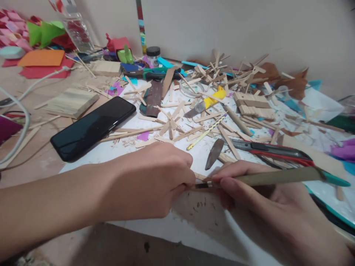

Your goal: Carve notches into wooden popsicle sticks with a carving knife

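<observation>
My left hand (pixel 163 181) is closed in a fist low over the white paper, pinching a thin wooden craft stick (pixel 202 177) that is mostly hidden by the fingers. From the right, my right hand (pixel 257 199) grips a slim carving tool with a greenish-tan handle (pixel 280 176), held much like a pen. Its dark tip (pixel 203 186) lies against the wood close to the left fingertips. Just beyond the hands are a dark flat blade-like piece (pixel 215 154) and a red and black utility knife (pixel 277 151). Small dark shavings lie on the paper below.
A black phone (pixel 93 129) lies at the left, near a wood block (pixel 71 102) and a white cable (pixel 26 111). Many craft sticks, a yellow-handled blade (pixel 206 101) and a patterned pencil (pixel 206 132) clutter the middle. Coloured paper and a clear bottle (pixel 77 31) stand by the wall.
</observation>
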Action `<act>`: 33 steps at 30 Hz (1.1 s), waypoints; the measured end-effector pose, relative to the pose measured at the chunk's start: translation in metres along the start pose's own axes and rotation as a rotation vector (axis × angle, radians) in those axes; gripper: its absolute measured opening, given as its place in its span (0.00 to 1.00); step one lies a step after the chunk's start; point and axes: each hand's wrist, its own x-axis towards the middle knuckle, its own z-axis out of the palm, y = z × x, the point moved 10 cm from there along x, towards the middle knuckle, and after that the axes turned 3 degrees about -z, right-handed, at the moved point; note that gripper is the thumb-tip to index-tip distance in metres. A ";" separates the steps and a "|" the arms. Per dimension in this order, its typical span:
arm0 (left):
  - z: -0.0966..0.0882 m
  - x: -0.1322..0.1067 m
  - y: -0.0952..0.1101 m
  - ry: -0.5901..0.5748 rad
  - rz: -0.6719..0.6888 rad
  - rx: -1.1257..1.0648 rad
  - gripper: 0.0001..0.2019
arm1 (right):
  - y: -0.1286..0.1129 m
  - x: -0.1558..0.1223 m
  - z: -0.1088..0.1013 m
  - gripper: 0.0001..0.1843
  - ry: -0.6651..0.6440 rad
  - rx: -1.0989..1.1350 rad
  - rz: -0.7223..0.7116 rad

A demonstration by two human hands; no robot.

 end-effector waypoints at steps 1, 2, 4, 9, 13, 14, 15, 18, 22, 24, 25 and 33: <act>-0.001 -0.001 0.000 0.005 0.002 0.001 0.14 | 0.002 -0.001 0.000 0.26 0.004 0.065 0.010; -0.002 -0.001 0.001 0.013 0.006 -0.001 0.14 | 0.004 -0.002 -0.001 0.24 0.019 0.136 0.017; -0.004 -0.003 0.001 0.040 0.016 -0.001 0.14 | 0.007 -0.005 -0.002 0.23 0.048 0.203 0.039; -0.005 -0.004 0.000 0.049 0.043 -0.034 0.13 | 0.004 -0.005 -0.002 0.29 0.056 0.082 0.052; -0.002 -0.002 -0.001 0.037 0.025 -0.040 0.12 | -0.001 -0.003 0.001 0.28 0.031 0.021 0.041; -0.001 -0.002 -0.002 0.036 0.017 -0.037 0.12 | -0.001 -0.002 0.001 0.28 0.034 0.017 0.038; -0.001 -0.002 -0.002 0.037 0.010 -0.034 0.12 | -0.001 -0.003 0.000 0.28 0.041 0.019 0.037; 0.000 -0.002 -0.001 0.027 0.005 -0.032 0.13 | 0.001 -0.004 -0.004 0.28 0.063 0.029 0.036; 0.002 -0.001 -0.001 -0.009 0.004 -0.007 0.12 | -0.002 -0.004 -0.003 0.29 0.032 -0.044 0.010; 0.001 -0.001 -0.001 -0.006 -0.001 0.002 0.12 | -0.003 -0.003 -0.002 0.29 0.027 -0.021 0.006; 0.001 -0.001 0.000 0.001 -0.001 0.001 0.12 | -0.002 -0.003 -0.001 0.29 0.024 -0.006 0.008; 0.003 -0.003 0.004 -0.088 0.069 0.087 0.12 | 0.007 -0.015 -0.010 0.32 0.214 0.125 0.179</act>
